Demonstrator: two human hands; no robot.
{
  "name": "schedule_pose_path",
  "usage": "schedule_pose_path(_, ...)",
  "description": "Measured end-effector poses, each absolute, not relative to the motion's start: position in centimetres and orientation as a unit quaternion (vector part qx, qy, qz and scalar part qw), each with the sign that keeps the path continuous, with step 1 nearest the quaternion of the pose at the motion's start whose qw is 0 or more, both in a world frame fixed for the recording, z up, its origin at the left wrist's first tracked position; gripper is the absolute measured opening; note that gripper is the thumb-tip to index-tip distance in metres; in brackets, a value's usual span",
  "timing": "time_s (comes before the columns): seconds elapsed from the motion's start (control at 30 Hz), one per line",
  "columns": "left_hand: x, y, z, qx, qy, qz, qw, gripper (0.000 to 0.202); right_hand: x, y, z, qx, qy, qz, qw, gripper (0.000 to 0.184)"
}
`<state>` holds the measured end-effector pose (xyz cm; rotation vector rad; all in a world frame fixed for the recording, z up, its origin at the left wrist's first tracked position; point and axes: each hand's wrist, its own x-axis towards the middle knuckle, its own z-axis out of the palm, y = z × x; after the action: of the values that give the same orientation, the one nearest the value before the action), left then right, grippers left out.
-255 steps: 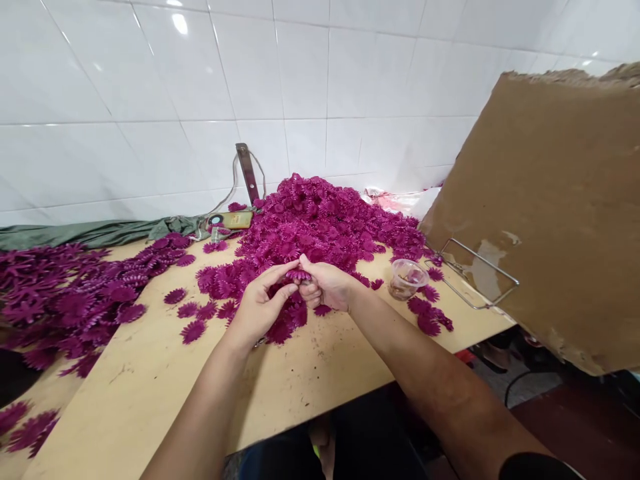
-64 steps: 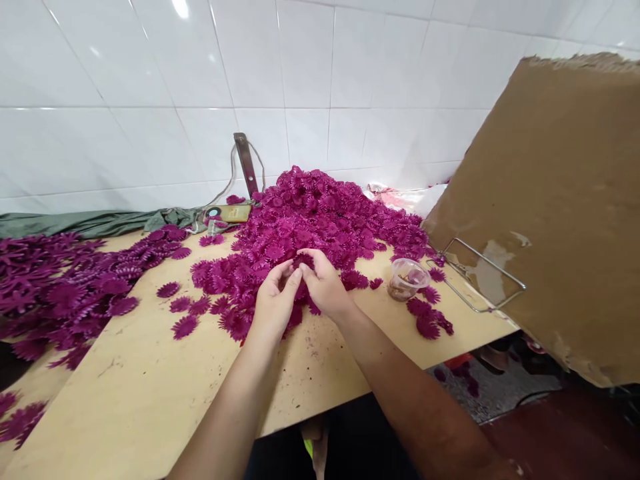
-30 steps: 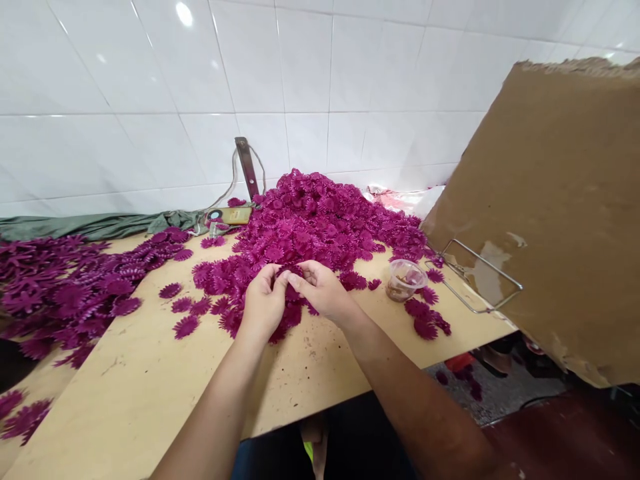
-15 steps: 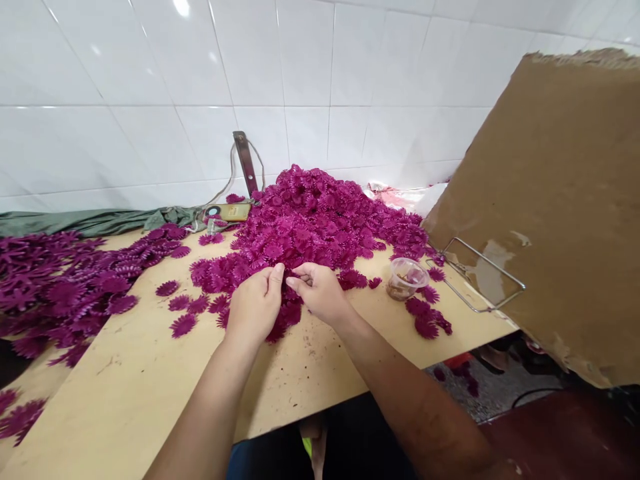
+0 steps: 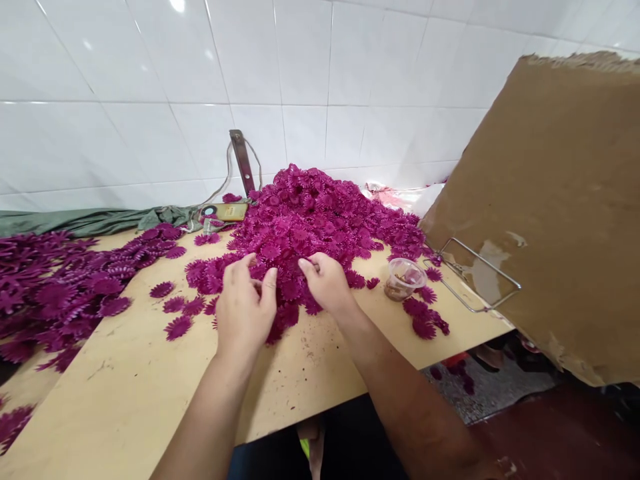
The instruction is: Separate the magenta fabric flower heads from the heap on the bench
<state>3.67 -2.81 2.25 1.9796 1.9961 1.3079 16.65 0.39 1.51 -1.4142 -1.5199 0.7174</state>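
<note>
the left hand (image 5: 245, 310) lies with fingers spread and loose on the near edge of the pile of magenta flower heads (image 5: 320, 217), which is heaped on the bench (image 5: 135, 393) against the tiled wall (image 5: 300, 67). the right hand (image 5: 327, 283) rests just beside it on the same edge, apart from the left, its fingers curled into the petals so that i cannot tell whether it grips one. a clear plastic cup (image 5: 403, 277) stands right of the hands, near a leaning cardboard sheet (image 5: 550, 200), and a second heap (image 5: 55, 293) spreads at far left.
</note>
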Motion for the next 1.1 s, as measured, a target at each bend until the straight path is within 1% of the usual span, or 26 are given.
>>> schedule_pose_path(0.1,3.4,-2.7,2.2,0.663,0.585,0.462,0.066,0.033,17.2,0.6,1.1,-0.564,-0.617,0.292,0.464,0.024)
schedule_pose_path(0.2,4.0,-2.4,2.0,0.707,0.521,0.468,0.101,0.027,17.1,0.5,1.0,-0.538,-0.64,0.283,0.47,0.029)
schedule_pose_path(0.33,5.0,-2.1,2.2,0.697,0.549,0.439,0.142,0.022,16.7,0.3,0.8,-0.535,-0.632,0.309,0.468,0.034)
schedule_pose_path(0.4,5.1,-1.9,2.4,0.68,0.566,0.428,0.185,0.021,16.7,0.2,0.7,-0.516,-0.616,0.34,0.488,0.032)
schedule_pose_path(0.5,4.9,-1.6,2.6,0.641,0.572,0.438,0.265,0.026,16.7,0.0,0.5,-0.453,-0.589,0.415,0.526,0.027)
schedule_pose_path(0.67,4.7,-1.5,2.7,0.561,0.533,0.487,0.406,0.034,16.8,-0.5,0.7,-0.408,-0.526,0.53,0.525,0.035)
schedule_pose_path(0.73,4.8,-1.6,2.8,0.541,0.512,0.498,0.444,0.036,16.9,-0.6,0.7,-0.391,-0.504,0.566,0.522,0.036)
schedule_pose_path(0.83,4.9,-1.8,2.9,0.532,0.5,0.507,0.458,0.038,17.0,-0.8,0.7,-0.368,-0.48,0.599,0.524,0.036)
schedule_pose_path(1.1,4.6,-1.9,2.7,0.511,0.5,0.505,0.484,0.048,17.3,-0.7,0.6,-0.363,-0.455,0.621,0.526,0.028)
